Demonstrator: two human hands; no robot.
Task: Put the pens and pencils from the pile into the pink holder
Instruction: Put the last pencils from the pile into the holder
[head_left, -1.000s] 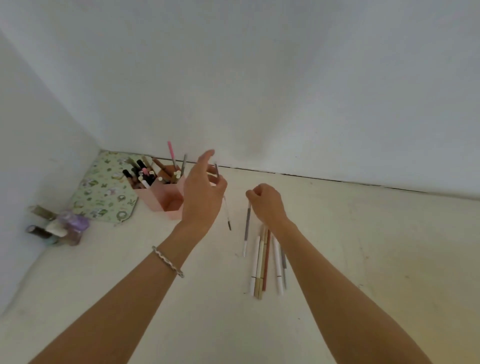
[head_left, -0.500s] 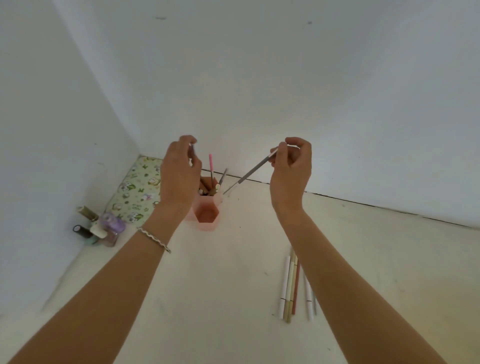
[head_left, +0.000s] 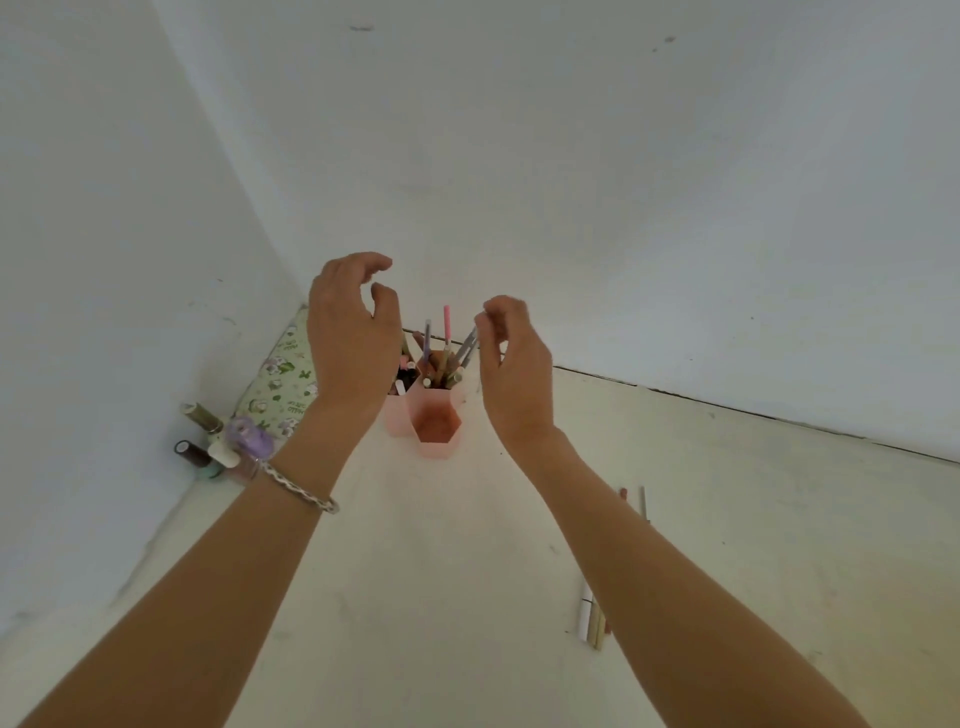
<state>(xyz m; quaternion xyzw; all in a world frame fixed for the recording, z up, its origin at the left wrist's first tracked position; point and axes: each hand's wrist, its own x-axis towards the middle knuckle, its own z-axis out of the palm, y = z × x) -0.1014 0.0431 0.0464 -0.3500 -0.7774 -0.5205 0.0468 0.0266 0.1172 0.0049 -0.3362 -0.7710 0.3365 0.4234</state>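
The pink holder (head_left: 439, 450) of hexagon cups stands near the wall corner; its front cup looks empty and the rear cups hold several pens. A grey pen (head_left: 468, 347) leans in a rear cup. My right hand (head_left: 514, 374) hovers just right of the holder, fingers curled and apart, with the fingertips at the grey pen's top end. Just left of the holder, my left hand (head_left: 353, 332) hangs above it, fingers spread, holding nothing. The pile of pens (head_left: 591, 623) lies on the surface at the right, mostly hidden behind my right forearm.
A floral green pouch (head_left: 280, 376) lies in the corner against the left wall. Small nail-polish bottles (head_left: 208, 441) and a purple bottle (head_left: 250, 436) stand in front of it. White walls close in at the left and the back.
My right hand carried the grey pen from the pile up to the holder and lowered it into a rear cup. My left hand dropped its thin pen in and spread its fingers.
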